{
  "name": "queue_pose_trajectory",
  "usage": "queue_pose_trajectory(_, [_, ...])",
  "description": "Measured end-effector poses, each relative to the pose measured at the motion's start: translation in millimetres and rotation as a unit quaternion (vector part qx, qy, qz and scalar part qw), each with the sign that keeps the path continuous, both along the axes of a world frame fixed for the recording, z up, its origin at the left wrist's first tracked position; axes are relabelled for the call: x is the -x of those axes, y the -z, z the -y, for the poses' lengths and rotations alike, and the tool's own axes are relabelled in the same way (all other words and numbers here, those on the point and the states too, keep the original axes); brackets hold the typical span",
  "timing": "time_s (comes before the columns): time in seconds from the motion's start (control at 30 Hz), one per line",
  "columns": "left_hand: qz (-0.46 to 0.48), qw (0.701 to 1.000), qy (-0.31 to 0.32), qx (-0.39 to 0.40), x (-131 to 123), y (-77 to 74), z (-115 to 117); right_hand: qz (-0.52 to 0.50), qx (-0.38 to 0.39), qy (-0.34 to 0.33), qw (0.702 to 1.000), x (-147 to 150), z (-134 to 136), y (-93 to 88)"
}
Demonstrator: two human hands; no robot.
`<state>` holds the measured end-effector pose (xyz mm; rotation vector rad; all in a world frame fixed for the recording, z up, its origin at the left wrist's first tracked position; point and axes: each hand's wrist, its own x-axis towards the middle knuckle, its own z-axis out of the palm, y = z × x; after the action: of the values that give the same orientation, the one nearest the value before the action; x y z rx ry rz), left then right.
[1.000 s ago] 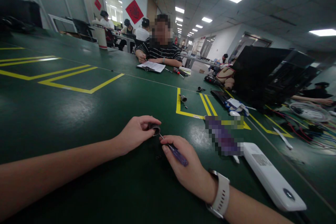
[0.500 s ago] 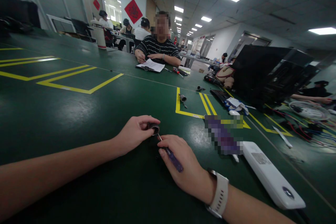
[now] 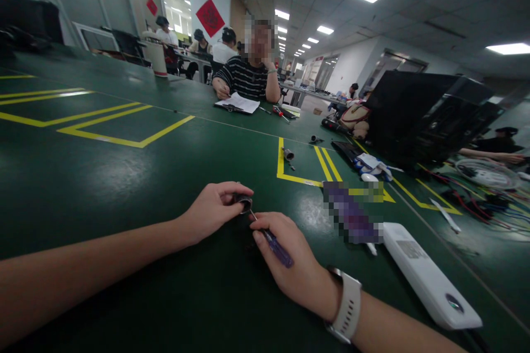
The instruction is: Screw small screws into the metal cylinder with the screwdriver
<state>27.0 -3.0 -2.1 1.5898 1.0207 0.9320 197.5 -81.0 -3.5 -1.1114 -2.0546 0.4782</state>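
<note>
My left hand is closed around a small round metal part whose hollow end faces right. In my right hand is a screwdriver with a purple see-through handle, gripped between thumb and fingers. Its thin shaft points up and left, with the tip at the opening of the metal part; whether it touches inside I cannot tell. A similar metal part lies within a yellow-taped area farther off, with a tiny dark piece beside it.
Right of my hands lie a blurred-out purple object and a white power bank-like device. A black case, gloves and cables sit farther right. Across the green table, a person sits with papers and a red screwdriver.
My right hand and the screwdriver have shifted slightly right, the handle end swinging a little. My left hand stays put. The person opposite has raised one hand to the head.
</note>
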Motion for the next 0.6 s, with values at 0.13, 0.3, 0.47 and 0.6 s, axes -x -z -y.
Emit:
queue_pose_trajectory(0.13, [-0.007, 1.000, 0.006, -0.004, 0.0, -0.4, 0.1, -0.015, -0.004, -0.002, 1.000, -1.0, -0.8, 0.4])
queue_pose_trajectory(0.3, [0.000, 1.000, 0.009, 0.016, -1.9, -3.0, 1.7, 0.002, -0.019, -0.008, 1.000, -1.6, -0.3, 0.1])
queue_pose_trajectory(0.47, [-0.003, 1.000, 0.014, 0.016, -2.5, -4.8, 2.6, -0.004, -0.007, -0.003, 1.000, -2.0, -0.1, 1.1])
queue_pose_trajectory(0.6, [-0.001, 1.000, 0.008, 0.009, -1.8, -2.8, 1.3, -0.012, -0.017, -0.008, 1.000, -2.2, 1.1, -0.1])
